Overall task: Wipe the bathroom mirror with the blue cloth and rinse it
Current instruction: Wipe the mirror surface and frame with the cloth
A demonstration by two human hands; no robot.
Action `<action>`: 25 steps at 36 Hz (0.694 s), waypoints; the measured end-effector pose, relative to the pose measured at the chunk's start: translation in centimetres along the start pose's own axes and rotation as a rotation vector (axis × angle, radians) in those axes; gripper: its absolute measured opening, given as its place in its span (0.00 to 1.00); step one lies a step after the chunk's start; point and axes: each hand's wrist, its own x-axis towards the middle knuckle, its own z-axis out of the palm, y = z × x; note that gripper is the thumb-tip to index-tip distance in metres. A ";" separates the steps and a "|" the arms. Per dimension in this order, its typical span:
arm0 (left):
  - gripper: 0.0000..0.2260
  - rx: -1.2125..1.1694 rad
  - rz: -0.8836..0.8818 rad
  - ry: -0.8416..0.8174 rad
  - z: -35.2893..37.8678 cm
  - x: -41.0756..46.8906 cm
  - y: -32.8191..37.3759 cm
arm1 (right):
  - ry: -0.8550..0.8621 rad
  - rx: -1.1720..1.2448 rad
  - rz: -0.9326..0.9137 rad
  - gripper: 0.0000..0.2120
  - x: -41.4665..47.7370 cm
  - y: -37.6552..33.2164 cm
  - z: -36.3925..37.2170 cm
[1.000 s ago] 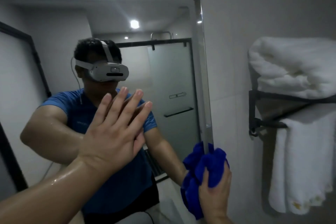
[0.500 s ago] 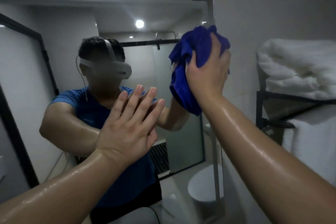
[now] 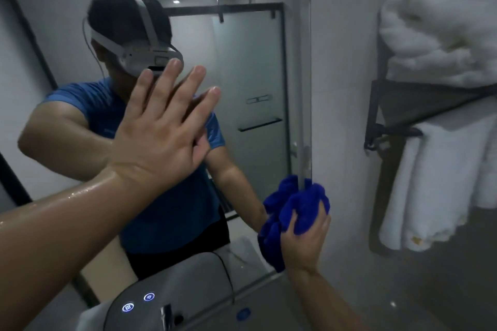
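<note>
The left hand (image 3: 161, 137) lies flat against the mirror (image 3: 252, 62), palm on the glass, with its fingers straight and spread and holding nothing; the wet forearm reaches in from the lower left. The right hand (image 3: 304, 244) comes up from the bottom right, and its fingers and thumb are curled round the blue cloth (image 3: 298, 204), which is bunched into a wad. The cloth sits low on the mirror's right edge, against the glass, with its own reflection showing just to its left. The glass reflects the person in a blue shirt and a white headset, with a frosted shower door behind. On the wall to the right, well apart from the cloth, a black rack (image 3: 398, 105) carries a rolled white towel (image 3: 441, 35) on top, and another white towel (image 3: 430, 183) hangs from its bar. At the bottom edge is a grey rounded fixture (image 3: 166, 285) with two lit blue icons
</note>
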 end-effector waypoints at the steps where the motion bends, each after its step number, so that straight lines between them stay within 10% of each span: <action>1: 0.29 -0.005 0.001 0.005 0.0 0.0 0.1 | -0.021 -0.021 0.049 0.29 -0.9 1.7 -0.4; 10: 0.29 -0.004 0.009 -0.001 -0.2 0.0 -0.1 | -0.005 -0.037 0.461 0.19 -0.2 -0.7 -1.1; 18: 0.29 -0.007 0.017 -0.026 -0.5 0.0 -0.3 | -0.037 0.005 -0.086 0.41 8.9 -21.2 0.6; 25: 0.29 -0.020 0.015 -0.010 -0.4 0.0 -0.2 | 0.044 -0.059 -0.474 0.37 14.3 -31.4 3.1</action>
